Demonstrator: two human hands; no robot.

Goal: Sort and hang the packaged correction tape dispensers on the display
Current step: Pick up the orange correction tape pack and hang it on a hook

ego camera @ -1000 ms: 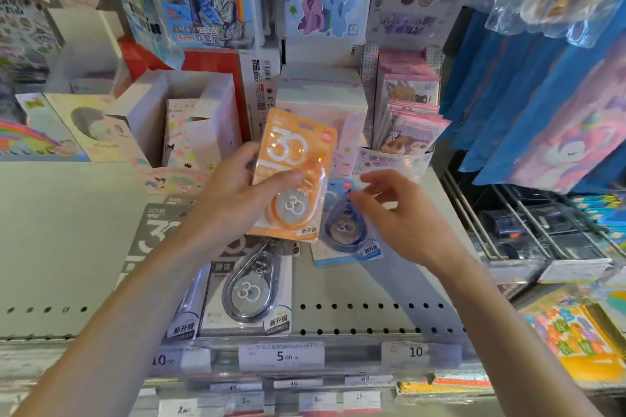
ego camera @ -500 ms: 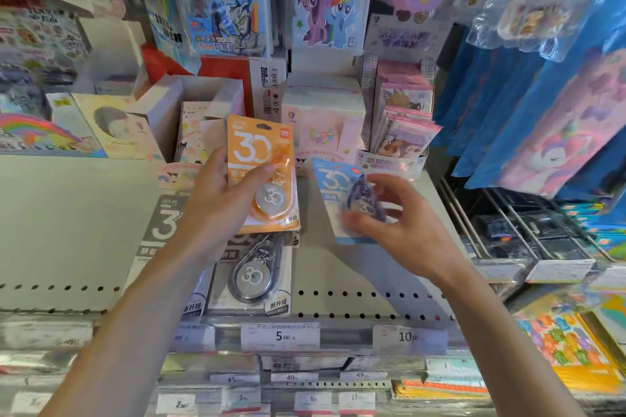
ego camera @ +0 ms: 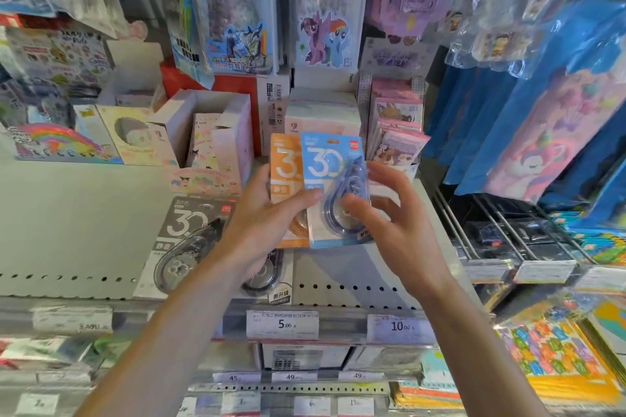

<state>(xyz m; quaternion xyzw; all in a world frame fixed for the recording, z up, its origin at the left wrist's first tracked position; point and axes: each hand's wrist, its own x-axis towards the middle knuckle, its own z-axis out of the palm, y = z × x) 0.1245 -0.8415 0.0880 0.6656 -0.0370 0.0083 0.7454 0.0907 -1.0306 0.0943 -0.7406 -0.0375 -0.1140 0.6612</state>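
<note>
1. The left hand [ego camera: 267,223] grips two carded packs at once: its thumb [ego camera: 306,196] lies across the front of the blue correction tape pack [ego camera: 330,179], and the other fingers curl behind the orange correction tape pack [ego camera: 284,166].
2. The right hand [ego camera: 396,227] meets the blue pack from the right. Its thumb tip [ego camera: 352,205] presses on the clear blister over the blue dispenser, and the fingers spread loosely behind and past the card's right edge, so it holds the pack lightly rather than clamping it.
3. The blue pack stands upright in front, overlapping the right part of the orange pack; both show a large "30" and are held in the air above the shelf [ego camera: 84,223].
4. Below the left forearm, two grey correction tape packs lie flat on the shelf: one [ego camera: 189,240] just left of the wrist, the other [ego camera: 271,281] partly hidden under it.
5. Behind the held packs stands an open white display box [ego camera: 216,132] with cartoon prints, and beside it a stack of pink card packs [ego camera: 396,132].
6. The shelf's front rail carries price tags reading 5.00 [ego camera: 283,324] and 10.00 [ego camera: 399,327].
7. To the right, bare metal hooks [ego camera: 491,227] jut out under hanging blue unicorn bags [ego camera: 542,132].
</note>
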